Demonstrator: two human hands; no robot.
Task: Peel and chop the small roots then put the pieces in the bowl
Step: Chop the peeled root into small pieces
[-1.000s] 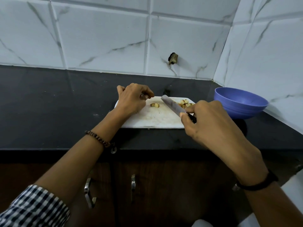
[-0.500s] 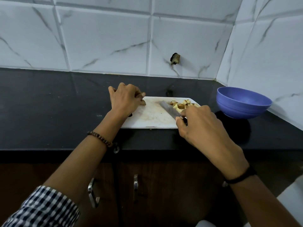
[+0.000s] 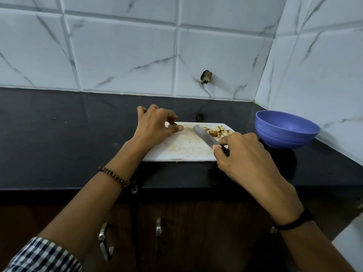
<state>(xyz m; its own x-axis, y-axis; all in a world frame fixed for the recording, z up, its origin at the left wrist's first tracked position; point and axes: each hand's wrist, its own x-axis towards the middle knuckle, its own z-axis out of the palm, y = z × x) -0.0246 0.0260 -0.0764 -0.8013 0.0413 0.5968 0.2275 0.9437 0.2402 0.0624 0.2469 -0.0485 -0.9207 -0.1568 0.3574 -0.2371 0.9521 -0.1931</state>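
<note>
- The right hand [image 3: 245, 154] has its grip clamped round the dark handle of the knife [image 3: 205, 136], forefinger along the spine. The dull grey, blunt-tipped blade lies aslant, touching the pieces [image 3: 218, 132].
- The pieces are small pale chunks with brown skin patches, heaped at the far right corner of the board [image 3: 182, 150]. None shows in the bowl [image 3: 286, 130].
- The left hand [image 3: 155, 126] rests curled on the board's far left corner. I cannot tell whether its grip pinches a root.
- Risk: the heap sits close to the board's right edge and the bowl stands apart, near the far right corner of the bench [image 3: 59, 134]. A hasty sweep could scatter chunks onto the bench.
- Risk: the thin, smooth white board lies by the front edge of the glossy black bench. A sideways push could slide it.
- Risk: the left fingertips lie near the blade's tip, so a quick swing leftward could nick them.
- The bowl is round, matt blue, ribbed outside and probably light plastic, so it tips easily if knocked.
</note>
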